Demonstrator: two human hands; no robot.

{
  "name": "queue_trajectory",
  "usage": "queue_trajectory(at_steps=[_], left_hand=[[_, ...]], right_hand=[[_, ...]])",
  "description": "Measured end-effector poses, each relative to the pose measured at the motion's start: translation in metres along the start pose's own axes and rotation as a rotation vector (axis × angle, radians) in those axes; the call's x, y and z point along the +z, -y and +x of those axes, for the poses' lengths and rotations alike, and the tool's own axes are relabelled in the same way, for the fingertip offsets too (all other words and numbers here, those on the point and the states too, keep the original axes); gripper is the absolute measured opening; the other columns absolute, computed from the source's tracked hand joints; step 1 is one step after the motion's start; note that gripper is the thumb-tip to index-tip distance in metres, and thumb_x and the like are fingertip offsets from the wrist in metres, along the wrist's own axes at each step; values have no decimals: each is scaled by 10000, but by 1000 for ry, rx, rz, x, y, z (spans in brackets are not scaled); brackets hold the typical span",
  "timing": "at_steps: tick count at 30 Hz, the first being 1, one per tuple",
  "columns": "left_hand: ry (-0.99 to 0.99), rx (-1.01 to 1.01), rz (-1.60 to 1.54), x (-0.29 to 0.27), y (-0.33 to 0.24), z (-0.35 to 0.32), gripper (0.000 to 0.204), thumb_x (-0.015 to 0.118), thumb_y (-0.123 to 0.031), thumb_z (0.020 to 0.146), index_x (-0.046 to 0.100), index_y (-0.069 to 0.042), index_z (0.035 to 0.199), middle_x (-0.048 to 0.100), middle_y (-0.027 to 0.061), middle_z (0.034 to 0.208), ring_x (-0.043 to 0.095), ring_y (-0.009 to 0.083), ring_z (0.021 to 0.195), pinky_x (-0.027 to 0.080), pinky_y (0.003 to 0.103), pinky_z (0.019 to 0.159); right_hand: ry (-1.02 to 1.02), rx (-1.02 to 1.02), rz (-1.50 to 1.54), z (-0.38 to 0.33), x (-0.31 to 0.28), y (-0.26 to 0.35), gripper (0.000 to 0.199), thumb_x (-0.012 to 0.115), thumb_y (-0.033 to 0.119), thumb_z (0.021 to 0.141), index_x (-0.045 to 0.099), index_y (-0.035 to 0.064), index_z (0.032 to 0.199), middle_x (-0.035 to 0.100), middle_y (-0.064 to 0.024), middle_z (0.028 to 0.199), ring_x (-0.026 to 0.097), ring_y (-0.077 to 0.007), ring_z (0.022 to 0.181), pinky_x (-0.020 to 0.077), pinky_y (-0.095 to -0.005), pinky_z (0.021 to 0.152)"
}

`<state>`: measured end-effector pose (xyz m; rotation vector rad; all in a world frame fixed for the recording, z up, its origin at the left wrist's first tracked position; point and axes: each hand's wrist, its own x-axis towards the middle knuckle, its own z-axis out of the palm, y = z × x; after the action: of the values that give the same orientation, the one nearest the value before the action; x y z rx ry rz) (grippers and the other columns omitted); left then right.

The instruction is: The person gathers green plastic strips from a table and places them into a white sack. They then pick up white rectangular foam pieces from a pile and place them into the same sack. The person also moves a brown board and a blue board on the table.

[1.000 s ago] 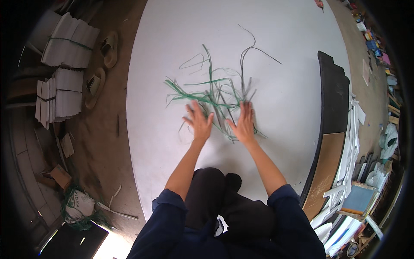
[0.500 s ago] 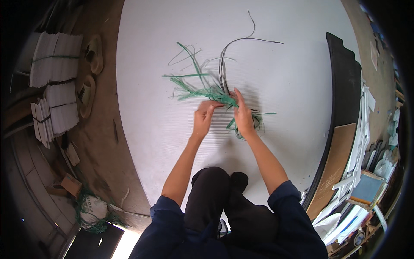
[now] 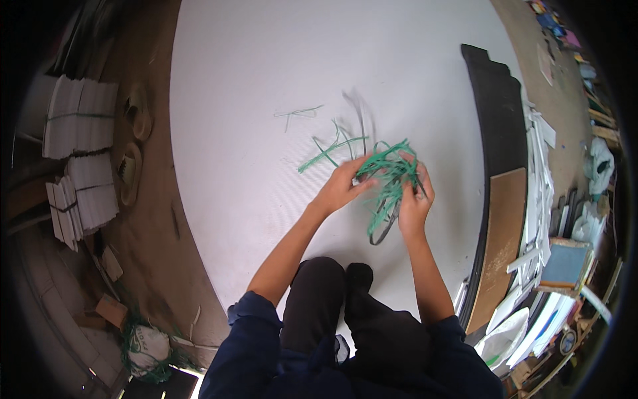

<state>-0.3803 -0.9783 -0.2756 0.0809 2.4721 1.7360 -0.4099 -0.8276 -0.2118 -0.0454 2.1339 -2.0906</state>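
A tangle of green and dark plastic straps [image 3: 389, 174] is bunched between my two hands above a large white sheet [image 3: 266, 100] on the floor. My left hand [image 3: 342, 186] grips the bundle from the left side. My right hand [image 3: 415, 199] closes on it from the right, with a dark loop hanging below. A few loose thin strands [image 3: 299, 113] lie on the sheet to the upper left of the bundle. My legs in dark trousers rest on the sheet below.
Stacks of tied white sheets [image 3: 76, 120] stand on the brown floor at left. A long black panel [image 3: 495, 120] and a brown board [image 3: 498, 246] border the sheet on the right, with white scraps [image 3: 541, 173] beyond. A white bag with green strapping [image 3: 149, 346] lies lower left.
The straps lay spread flat under my open hands a second ago. Both hands have gathered them into a bunch, lifted it and carried it to the right.
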Motion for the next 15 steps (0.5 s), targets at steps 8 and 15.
queue_trajectory(at_steps=[8, 15], left_hand=[[-153, -18, 346, 53, -93, -6, 196, 499, -70, 790, 458, -19, 975, 528, 172, 869, 540, 328, 784, 432, 398, 641], [61, 344, 361, 59, -134, -56, 460, 573, -100, 774, 402, -31, 1196, 542, 136, 862, 526, 265, 735, 433, 335, 708]], right_hand=[[-257, 421, 412, -12, -32, 28, 238, 469, 99, 856, 509, -3, 1067, 525, -56, 980, 485, -138, 912, 360, -271, 823], [-318, 335, 485, -29, -84, 36, 116, 439, 115, 880, 496, 19, 911, 499, -45, 749, 466, -119, 571, 397, -255, 533]])
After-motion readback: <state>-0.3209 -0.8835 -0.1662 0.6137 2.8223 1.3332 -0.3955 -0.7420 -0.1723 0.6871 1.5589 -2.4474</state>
